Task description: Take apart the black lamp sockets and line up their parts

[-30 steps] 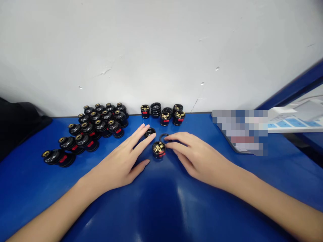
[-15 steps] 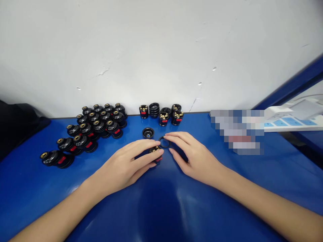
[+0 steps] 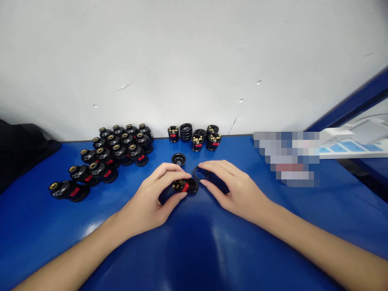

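Remote view: I log a whitish wall (image 3: 194, 60) across twelve o'clock, chipped between one and two, scuffed near ten. A glossy blue tabletop (image 3: 145, 258) meets its foot and runs toward me to six; a light glint (image 3: 90, 229) shows at eight. Blue beam (image 3: 348, 99) slants between two and three.

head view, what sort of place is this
Probably a small-parts workbench: matching black fittings sit in rows on a blue tabletop, and the left hand holds a black body with a red tab.
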The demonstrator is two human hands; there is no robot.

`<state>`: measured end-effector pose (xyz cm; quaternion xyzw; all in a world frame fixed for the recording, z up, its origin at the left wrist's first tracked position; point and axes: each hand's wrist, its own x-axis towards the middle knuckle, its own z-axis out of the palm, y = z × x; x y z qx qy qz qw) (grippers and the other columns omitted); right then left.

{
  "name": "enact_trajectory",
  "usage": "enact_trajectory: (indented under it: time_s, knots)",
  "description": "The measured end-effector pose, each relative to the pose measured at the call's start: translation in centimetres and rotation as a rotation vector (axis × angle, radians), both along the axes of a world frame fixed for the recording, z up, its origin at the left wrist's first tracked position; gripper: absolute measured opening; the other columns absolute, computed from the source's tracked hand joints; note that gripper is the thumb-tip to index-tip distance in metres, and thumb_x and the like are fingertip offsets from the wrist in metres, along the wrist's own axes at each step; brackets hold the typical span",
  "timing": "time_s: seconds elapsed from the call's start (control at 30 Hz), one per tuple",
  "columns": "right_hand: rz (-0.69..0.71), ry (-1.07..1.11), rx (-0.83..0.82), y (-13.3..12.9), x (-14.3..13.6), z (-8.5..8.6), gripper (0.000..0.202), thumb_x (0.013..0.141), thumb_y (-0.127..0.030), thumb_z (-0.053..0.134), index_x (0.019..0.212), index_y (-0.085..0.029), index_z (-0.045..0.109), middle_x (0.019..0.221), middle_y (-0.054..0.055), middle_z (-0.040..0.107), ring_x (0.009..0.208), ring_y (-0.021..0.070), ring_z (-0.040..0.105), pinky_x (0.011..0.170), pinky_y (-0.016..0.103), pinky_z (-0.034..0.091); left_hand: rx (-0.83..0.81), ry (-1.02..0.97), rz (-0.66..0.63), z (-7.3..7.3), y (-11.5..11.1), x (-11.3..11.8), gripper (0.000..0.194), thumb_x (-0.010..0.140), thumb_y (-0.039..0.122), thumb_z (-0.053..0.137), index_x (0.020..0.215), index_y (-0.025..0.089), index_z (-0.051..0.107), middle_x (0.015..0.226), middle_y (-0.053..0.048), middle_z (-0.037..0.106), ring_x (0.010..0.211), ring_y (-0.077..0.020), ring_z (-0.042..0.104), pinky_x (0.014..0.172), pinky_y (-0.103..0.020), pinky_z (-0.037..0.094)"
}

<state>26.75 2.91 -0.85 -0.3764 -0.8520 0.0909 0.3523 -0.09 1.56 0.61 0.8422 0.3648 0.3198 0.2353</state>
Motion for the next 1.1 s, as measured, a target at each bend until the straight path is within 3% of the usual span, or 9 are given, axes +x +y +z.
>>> enact_trajectory:
  time_s: [0.17,0.33,0.47,0.8,1.1]
  knots:
    - [-0.048,0.205,-0.162,0.0,0.0,0.4,0.03,0.102,-0.022,0.069,0.132,-0.025,0.069,0.121,0.009,0.082,0.101,0.0243,0.083,0.094,0.042,0.072,-0.034,-0.06,0.045,-0.2,0.2,0.3,0.031,0.102,0.023,0.072,0.133,0.025,0.067,0.127,-0.008,0.071,0.116,-0.0212,0.072,0.103,-0.037,0.062]
    - [0.108,0.288,-0.239,-0.4,-0.1,0.8,0.044,0.1,-0.018,0.069,0.142,-0.025,0.062,0.128,0.011,0.073,0.105,0.0219,0.082,0.094,0.039,0.074,-0.236,-0.285,0.086,-0.8,0.1,1.0,0.026,0.099,0.026,0.077,0.124,0.023,0.07,0.118,-0.006,0.074,0.108,-0.02,0.079,0.1,-0.037,0.068]
    - [0.186,0.293,-0.241,-0.4,0.0,0.9,0.043,0.094,-0.012,0.072,0.134,-0.026,0.063,0.124,0.01,0.068,0.106,0.0222,0.079,0.093,0.04,0.074,-0.354,-0.387,0.113,-1.0,0.0,1.4,0.023,0.096,0.026,0.08,0.118,0.022,0.073,0.113,-0.005,0.077,0.105,-0.0209,0.081,0.101,-0.038,0.07]
    - [0.241,0.258,-0.138,0.1,0.3,0.8,0.042,0.083,-0.004,0.077,0.12,-0.022,0.069,0.114,0.009,0.072,0.102,0.0215,0.075,0.086,0.037,0.069,-0.4,-0.418,0.116,-1.0,0.2,1.8,0.025,0.093,0.027,0.082,0.116,0.021,0.076,0.107,-0.004,0.079,0.097,-0.0182,0.082,0.091,-0.031,0.069]
    - [0.141,0.292,-0.34,-1.0,-0.6,2.9,0.034,0.082,-0.001,0.076,0.108,-0.023,0.074,0.108,0.004,0.072,0.1,0.0185,0.076,0.09,0.031,0.069,-0.377,-0.429,0.112,-0.8,0.2,1.6,0.022,0.093,0.025,0.083,0.113,0.021,0.075,0.103,-0.002,0.078,0.092,-0.0147,0.081,0.086,-0.025,0.067]
